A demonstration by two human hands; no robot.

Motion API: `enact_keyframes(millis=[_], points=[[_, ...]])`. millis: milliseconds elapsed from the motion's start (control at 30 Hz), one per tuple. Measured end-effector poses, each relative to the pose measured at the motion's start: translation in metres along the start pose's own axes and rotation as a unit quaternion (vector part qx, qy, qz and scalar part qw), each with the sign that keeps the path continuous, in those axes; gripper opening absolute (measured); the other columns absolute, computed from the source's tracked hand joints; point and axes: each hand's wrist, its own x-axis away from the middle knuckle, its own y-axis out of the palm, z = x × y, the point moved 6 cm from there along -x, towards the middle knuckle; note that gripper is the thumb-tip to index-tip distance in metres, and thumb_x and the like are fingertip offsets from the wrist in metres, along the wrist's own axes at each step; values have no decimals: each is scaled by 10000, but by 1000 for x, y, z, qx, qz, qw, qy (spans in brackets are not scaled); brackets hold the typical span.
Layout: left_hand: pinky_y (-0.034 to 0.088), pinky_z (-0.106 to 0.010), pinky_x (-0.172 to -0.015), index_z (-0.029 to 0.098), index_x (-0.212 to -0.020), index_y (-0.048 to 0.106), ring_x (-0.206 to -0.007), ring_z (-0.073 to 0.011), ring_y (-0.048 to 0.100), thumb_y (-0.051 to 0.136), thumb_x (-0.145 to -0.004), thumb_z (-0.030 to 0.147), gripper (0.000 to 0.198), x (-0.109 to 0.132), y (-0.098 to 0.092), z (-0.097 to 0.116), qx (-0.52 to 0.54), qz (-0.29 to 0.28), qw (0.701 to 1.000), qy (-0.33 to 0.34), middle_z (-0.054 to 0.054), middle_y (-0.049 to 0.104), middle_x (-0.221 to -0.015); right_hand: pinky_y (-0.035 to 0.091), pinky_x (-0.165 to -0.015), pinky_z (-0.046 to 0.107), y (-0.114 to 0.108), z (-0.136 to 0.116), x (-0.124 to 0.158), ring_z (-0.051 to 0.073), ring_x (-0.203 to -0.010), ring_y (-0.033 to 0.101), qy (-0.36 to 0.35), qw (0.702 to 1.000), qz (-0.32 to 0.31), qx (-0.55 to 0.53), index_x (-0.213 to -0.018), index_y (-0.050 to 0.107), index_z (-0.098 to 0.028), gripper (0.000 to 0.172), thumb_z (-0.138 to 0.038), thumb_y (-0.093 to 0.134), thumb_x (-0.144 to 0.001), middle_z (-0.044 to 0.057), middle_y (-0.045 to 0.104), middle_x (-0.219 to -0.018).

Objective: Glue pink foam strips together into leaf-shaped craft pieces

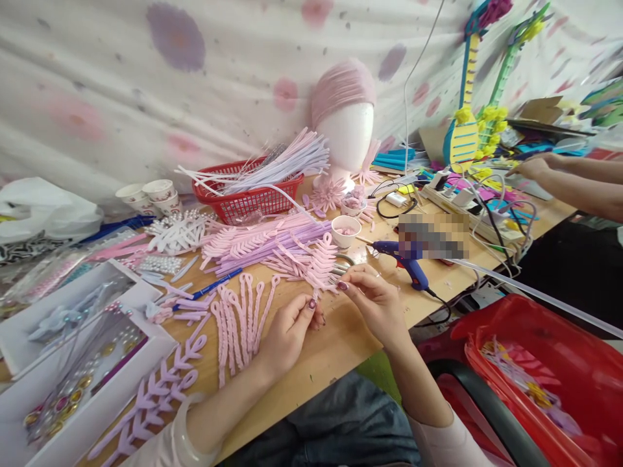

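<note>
A pale pink piece [316,294] sits at the tips of the left hand [292,324], whose thumb and forefinger are closed on it in a light pinch. The right hand [374,305] is just beside, with thumb and forefinger drawn nearly together at about the same height; its grip is small in the view, so I cannot tell whether anything lies between those tips. This looks like close fingertip work on one small fuzzy part. The next move seems to call for a steady left pinch, with the right fingertips free to cross the short gap.

Directly beyond the left fingertips is a pink leaf-shaped stem [322,258], its side loops spread in pairs. To the left of the left fingers lies a row of twisted pink strips [248,311] with looped ends, and nearer the left forearm are lilac sprigs [150,402]. Beyond both hands stands a paper cup [346,240] holding pink bits. Right of the right fingers and a little farther off is a blue glue gun [413,274]. Farther out, beyond the fingers, are a red basket [248,206] loaded with pale stems and a white mannequin head [353,139]. A co-worker's arm [579,181] reaches in at far right.
</note>
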Motion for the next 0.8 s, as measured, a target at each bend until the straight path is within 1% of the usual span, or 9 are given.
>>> enact_keyframes(millis=[267, 567, 800], points=[[428, -285, -677, 183, -737, 531, -664, -152, 533, 400, -940, 316, 276, -2, 0, 2, 21, 0, 1000, -6, -21, 597, -699, 416, -755, 315, 10, -3, 0, 186, -792, 556, 5, 999, -27, 20, -776, 690, -216, 122, -232, 612, -867, 25, 594, -788], [429, -282, -670, 185, -725, 529, -660, -153, 534, 399, -938, 315, 282, -2, 1, 5, 10, -5, 1000, 1, -23, 598, -703, 431, -705, 295, 13, -6, -1, 174, -747, 558, -13, 999, -6, 51, -762, 690, -212, 121, -230, 621, -859, 15, 597, -748], [426, -275, -676, 185, -738, 540, -661, -149, 534, 402, -940, 320, 279, -1, 1, 5, 2, -3, 1000, 3, -22, 609, -727, 456, -711, 302, 12, -9, 0, 185, -765, 591, -2, 996, 12, 84, -771, 699, -205, 122, -257, 627, -854, 30, 638, -768]])
